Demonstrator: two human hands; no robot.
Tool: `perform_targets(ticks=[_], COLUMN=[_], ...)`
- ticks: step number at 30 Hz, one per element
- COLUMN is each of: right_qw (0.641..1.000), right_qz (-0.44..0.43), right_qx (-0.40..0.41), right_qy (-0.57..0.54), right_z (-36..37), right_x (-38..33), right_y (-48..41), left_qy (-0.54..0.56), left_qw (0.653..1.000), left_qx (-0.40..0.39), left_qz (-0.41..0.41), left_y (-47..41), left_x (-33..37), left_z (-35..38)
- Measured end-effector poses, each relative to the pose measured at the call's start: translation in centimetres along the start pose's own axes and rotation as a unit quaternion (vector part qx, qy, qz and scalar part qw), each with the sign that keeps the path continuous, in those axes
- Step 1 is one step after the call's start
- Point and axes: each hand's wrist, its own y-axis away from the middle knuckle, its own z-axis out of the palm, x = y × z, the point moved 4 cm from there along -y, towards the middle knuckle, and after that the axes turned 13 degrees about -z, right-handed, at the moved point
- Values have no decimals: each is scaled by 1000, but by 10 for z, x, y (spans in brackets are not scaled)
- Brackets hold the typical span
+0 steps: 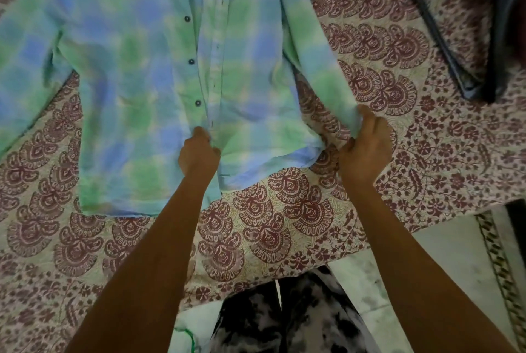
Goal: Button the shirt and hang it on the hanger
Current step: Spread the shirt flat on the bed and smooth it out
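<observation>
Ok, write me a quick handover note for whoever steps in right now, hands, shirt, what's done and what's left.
Left hand: closed on the shirt's front plackets near the bottom, just below the lowest visible button.
Right hand: grip closed on the end of the shirt's right-side sleeve.
Shirt lies front up, spread on the patterned bedspread.
Done: shirt laid out flat. The visible buttons look unfastened, with the buttonhole strip lying beside them.
Left: fasten every button, then hang it. No hanger is clearly in view; the dark object at top right can't be identified.
</observation>
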Motion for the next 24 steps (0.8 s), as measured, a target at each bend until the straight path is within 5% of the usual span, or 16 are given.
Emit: perform_targets(ticks=[3, 8, 16, 20, 24], right_qw=[994, 961, 995, 980, 961], right_qz=[-23, -128, 74, 124, 96], right_qx=[46, -234, -69, -157, -241], right_qy=[100, 75, 8, 25, 91], right_z=[-17, 29, 9, 14, 12], right_x=[22, 55, 83, 100, 109], right_y=[-11, 16, 9, -10, -30], left_qy=[-5, 6, 18, 66, 148], left_qw=[1000, 998, 983, 967, 962], left_qx=[-9, 8, 34, -17, -139], left_qz=[6, 62, 179, 245, 183], left_y=[6, 17, 33, 45, 62], left_x=[11, 53, 114, 147, 186], left_z=[-3, 7, 19, 30, 52])
